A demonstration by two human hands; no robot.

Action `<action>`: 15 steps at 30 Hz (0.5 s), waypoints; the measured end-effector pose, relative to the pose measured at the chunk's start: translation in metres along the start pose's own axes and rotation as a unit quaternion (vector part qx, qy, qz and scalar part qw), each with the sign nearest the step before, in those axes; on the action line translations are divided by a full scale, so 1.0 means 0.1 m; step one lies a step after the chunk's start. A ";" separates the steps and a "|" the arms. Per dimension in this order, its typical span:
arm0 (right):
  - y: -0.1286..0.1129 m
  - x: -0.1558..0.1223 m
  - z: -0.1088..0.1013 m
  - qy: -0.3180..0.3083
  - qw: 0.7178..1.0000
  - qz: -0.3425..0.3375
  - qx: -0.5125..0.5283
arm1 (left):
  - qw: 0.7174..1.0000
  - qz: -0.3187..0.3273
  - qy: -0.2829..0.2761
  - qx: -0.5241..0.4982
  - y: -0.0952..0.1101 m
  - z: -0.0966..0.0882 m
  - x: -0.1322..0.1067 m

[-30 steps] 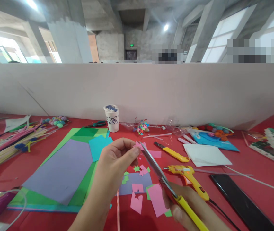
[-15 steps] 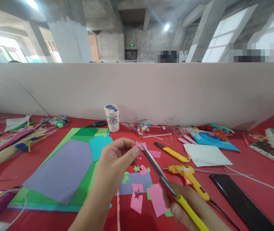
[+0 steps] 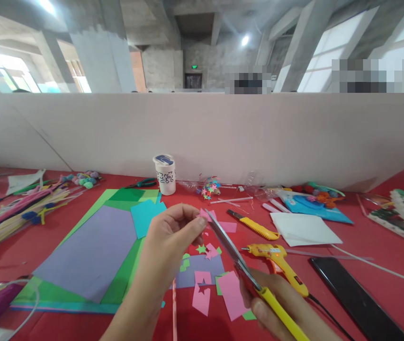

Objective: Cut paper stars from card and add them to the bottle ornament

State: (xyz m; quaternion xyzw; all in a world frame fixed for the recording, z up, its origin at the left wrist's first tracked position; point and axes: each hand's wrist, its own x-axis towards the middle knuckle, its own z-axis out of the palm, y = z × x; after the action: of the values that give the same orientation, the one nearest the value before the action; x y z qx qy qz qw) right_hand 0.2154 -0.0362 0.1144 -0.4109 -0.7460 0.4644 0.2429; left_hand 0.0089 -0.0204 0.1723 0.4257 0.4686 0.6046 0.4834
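My left hand point(image 3: 168, 244) is raised over the red table point(image 3: 329, 289), its fingers pinched on a small pink paper piece point(image 3: 204, 215). My right hand point(image 3: 280, 305) grips yellow-handled scissors point(image 3: 239, 259), whose blades point up and left and meet the pink piece. Below lie pink scraps point(image 3: 230, 293), a pink scrap with a star-shaped hole point(image 3: 202, 288), small cut stars point(image 3: 207, 250) and a purple paper piece point(image 3: 198, 266).
A purple sheet point(image 3: 91, 251) lies on green sheets point(image 3: 123, 279) at left, with pipe cleaners point(image 3: 13, 213) beyond. A white cup point(image 3: 165, 175), yellow utility knife point(image 3: 255, 225), yellow glue gun point(image 3: 280, 260), white paper point(image 3: 303, 228) and black phone point(image 3: 354, 296) lie around. A white partition point(image 3: 223, 137) backs the table.
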 end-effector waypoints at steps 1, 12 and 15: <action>-0.03 0.01 0.01 -0.005 1.000 -0.005 0.001 | 1.000 0.001 -0.001 0.001 0.00 0.00 0.00; -0.09 0.06 0.10 0.027 0.998 0.051 0.011 | 1.000 -0.002 0.002 0.014 0.02 0.00 -0.01; -0.08 0.08 0.11 0.028 0.999 0.047 0.003 | 1.000 -0.003 0.005 0.015 0.01 -0.01 -0.01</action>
State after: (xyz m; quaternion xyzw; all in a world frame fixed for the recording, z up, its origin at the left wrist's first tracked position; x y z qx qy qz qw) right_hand 0.2001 -0.0368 0.1167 -0.4574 -0.7177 0.4656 0.2426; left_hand 0.0080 -0.0213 0.1733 0.4289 0.4813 0.5981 0.4760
